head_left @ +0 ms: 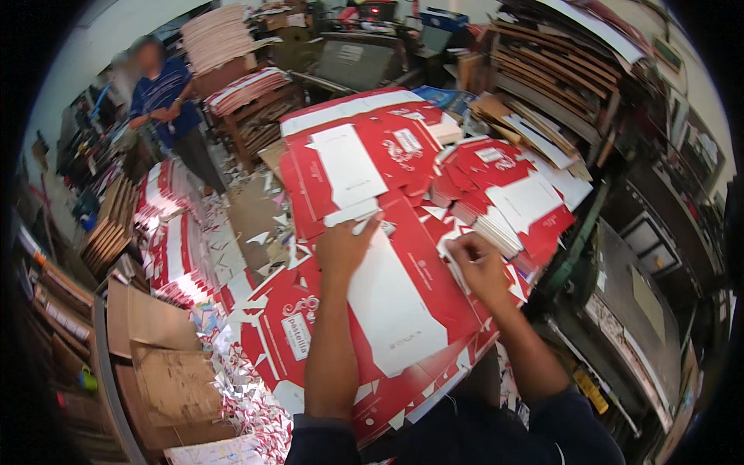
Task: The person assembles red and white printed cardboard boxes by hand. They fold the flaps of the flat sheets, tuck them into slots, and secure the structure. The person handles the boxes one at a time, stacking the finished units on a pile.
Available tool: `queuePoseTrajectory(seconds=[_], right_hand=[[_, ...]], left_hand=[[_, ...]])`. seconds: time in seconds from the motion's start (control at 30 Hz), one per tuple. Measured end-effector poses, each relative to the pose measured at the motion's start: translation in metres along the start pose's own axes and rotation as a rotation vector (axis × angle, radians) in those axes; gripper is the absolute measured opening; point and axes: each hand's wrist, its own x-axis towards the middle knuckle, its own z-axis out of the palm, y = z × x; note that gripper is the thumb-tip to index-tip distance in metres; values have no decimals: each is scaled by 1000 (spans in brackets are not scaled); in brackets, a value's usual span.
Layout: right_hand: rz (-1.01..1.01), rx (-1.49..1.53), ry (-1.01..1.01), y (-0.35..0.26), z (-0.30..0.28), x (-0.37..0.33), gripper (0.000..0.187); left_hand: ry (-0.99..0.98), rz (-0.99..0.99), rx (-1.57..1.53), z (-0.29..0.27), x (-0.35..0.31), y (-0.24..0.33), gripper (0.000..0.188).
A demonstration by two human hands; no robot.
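Note:
A red and white printed card sheet (pixel 399 310), cut as a flat box blank, lies before me on a stack of the same kind. At its far end, my left hand (pixel 345 246) has its fingers closed over a white flap (pixel 353 213). Beside the sheet's right edge, my right hand (pixel 477 263) is closed in a pinch by white scraps. What its fingertips hold is hidden. Beyond my hands lies a pile of cut blanks (pixel 349 167); a second pile (pixel 527 201) sits to the right. Narrow trimmed offcuts are scattered around the sheet.
Paper scraps (pixel 248 387) heap at the lower left, beside brown cardboard (pixel 174 372). Stacks of red and white card (pixel 178 260) stand farther left. A person (pixel 163 97) stands at the far left. A metal machine (pixel 639 310) is on the right, below a loaded rack (pixel 554 70).

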Motion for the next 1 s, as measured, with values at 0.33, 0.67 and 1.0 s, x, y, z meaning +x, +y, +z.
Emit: queuePoseTrajectory(seconds=[0.33, 0.67, 1.0], right_hand=[[578, 608, -504, 42, -14, 20, 47], [578, 826, -582, 68, -8, 29, 43], [552, 720, -250, 20, 15, -1, 21]], left_hand=[[4, 35, -143, -11, -7, 3, 85], [48, 20, -184, -11, -5, -1, 90], [93, 9, -248, -4, -3, -5, 89]])
